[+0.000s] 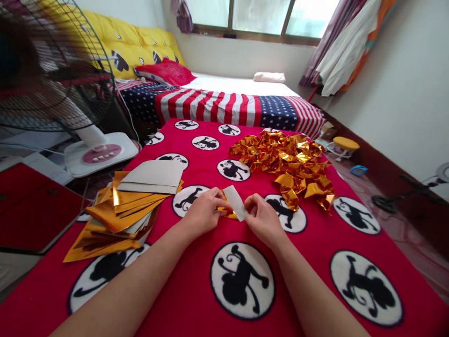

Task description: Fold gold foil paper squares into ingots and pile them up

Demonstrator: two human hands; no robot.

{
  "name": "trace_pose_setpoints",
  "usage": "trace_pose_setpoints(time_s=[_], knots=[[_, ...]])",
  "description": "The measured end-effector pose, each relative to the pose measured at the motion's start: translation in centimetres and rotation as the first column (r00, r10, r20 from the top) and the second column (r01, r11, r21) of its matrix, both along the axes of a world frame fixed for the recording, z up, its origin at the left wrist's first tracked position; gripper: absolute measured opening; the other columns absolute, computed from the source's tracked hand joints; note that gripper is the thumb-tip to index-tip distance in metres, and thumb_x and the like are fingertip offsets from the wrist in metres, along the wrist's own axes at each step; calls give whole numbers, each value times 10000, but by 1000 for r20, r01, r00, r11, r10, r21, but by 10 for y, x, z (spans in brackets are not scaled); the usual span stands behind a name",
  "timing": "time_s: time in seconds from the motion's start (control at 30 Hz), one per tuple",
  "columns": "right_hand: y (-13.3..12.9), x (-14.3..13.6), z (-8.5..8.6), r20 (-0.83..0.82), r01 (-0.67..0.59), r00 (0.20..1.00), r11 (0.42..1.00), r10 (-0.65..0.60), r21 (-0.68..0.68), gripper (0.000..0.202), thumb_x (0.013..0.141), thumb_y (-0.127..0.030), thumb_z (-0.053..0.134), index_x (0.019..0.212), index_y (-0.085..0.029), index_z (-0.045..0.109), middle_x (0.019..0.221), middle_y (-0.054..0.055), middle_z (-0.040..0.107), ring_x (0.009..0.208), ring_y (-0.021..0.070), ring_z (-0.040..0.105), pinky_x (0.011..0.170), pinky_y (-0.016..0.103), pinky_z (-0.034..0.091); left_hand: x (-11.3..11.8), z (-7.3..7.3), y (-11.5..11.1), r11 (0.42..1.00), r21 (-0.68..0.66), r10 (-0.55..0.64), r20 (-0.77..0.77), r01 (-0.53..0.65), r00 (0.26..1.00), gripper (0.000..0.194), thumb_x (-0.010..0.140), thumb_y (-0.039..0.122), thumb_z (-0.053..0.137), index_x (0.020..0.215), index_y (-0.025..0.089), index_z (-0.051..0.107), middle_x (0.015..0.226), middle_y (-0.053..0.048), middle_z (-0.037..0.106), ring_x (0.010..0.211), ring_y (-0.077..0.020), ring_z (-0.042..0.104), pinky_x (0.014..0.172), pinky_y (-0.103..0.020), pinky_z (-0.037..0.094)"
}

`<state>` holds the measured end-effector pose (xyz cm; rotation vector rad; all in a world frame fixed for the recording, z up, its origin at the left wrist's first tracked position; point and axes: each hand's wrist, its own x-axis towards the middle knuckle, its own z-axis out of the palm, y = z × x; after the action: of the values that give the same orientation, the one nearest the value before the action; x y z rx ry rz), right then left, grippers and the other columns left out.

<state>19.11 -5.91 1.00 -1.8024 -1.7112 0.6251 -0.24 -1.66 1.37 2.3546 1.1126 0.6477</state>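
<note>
A small piece of gold foil paper (235, 202), its pale back facing up, is held between both hands over the red cloth. My left hand (209, 209) pinches its left part, where some gold shows under the fingers. My right hand (262, 217) grips the right edge between thumb and bent fingers. To the left lies a loose stack of flat gold sheets (122, 210), with pale sheets (152, 176) on top. Many folded, shiny gold pieces (287, 157) are heaped beyond my right hand.
The red cloth (196, 290) has round monkey prints. A fan (100, 150) stands at the left, with a red board (35, 206) below it. Behind is a bed (224, 105); a yellow stool (345, 143) stands at the right.
</note>
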Motion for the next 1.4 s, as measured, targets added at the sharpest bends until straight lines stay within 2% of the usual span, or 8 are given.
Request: trace_pose_setpoints(time_s=[0.13, 0.23, 0.43, 0.6, 0.87, 1.07, 1.17, 1.4], knots=[[4, 1, -2, -81, 32, 996, 997, -27, 65, 389, 697, -180, 559, 1082, -230, 548, 988, 13, 646, 562, 98, 518, 545, 237, 379, 4, 7, -4, 984, 173, -11, -104, 29, 995, 307, 814, 76, 553, 859, 299, 758, 935, -29, 584, 866, -173, 560, 780, -307, 440], [6, 2, -4, -102, 0, 995, 997, 8, 78, 398, 735, -210, 554, 1132, -243, 556, 893, -4, 656, 555, 109, 520, 538, 237, 382, 9, 9, -7, 968, 246, -10, -162, 51, 987, 298, 852, 91, 485, 812, 244, 738, 901, -41, 585, 834, -177, 564, 756, -315, 441], [3, 4, -8, -265, 3, 964, 993, 28, 116, 259, 782, -226, 528, 1031, -228, 598, 589, -49, 571, 528, 131, 513, 520, 225, 361, 12, 2, -13, 992, 127, -13, -31, 17, 999, 201, 802, 109, 545, 873, 200, 709, 907, -42, 593, 804, -157, 583, 763, -280, 473], [-5, 7, -8, -395, -94, 910, 991, 123, 93, 248, 789, -201, 534, 1028, -227, 594, 719, -37, 585, 501, 95, 445, 494, 214, 341, 10, 0, -10, 997, 69, -31, 73, 26, 997, 178, 804, 87, 562, 814, 190, 707, 910, -40, 601, 830, -151, 590, 789, -276, 478], [-21, 11, -9, -136, -119, 978, 963, 155, 241, 299, 774, -88, 572, 992, -255, 690, 986, 22, 555, 578, 86, 476, 581, 254, 444, 12, 3, -5, 999, -13, -47, 142, 49, 989, 87, 728, 104, 682, 739, 182, 718, 943, -40, 608, 888, -159, 605, 839, -289, 481], [-22, 11, -8, -11, -141, 988, 934, 153, 329, 347, 780, -63, 606, 1019, -293, 703, 1210, 44, 511, 848, 161, 569, 757, 315, 510, 10, 5, -5, 997, -59, -33, 118, 41, 992, 92, 718, 115, 688, 755, 191, 724, 950, -37, 608, 903, -163, 610, 850, -293, 486], [-22, 10, -8, 0, -168, 984, 924, 179, 343, 284, 783, -67, 631, 948, -279, 723, 1212, 37, 529, 850, 156, 572, 759, 304, 511, 9, 6, -5, 996, -79, -34, 119, 44, 992, 103, 699, 115, 700, 760, 194, 726, 952, -34, 609, 901, -163, 610, 849, -292, 490], [-21, 10, -3, 158, -299, 953, 872, 257, 387, 168, 865, -185, 626, 826, -295, 748, 1015, 31, 664, 969, 210, 536, 849, 357, 479, 6, 5, -4, 995, -84, -44, 150, 57, 988, 69, 686, 135, 733, 694, 203, 738, 981, -36, 628, 919, -172, 614, 865, -310, 489]])
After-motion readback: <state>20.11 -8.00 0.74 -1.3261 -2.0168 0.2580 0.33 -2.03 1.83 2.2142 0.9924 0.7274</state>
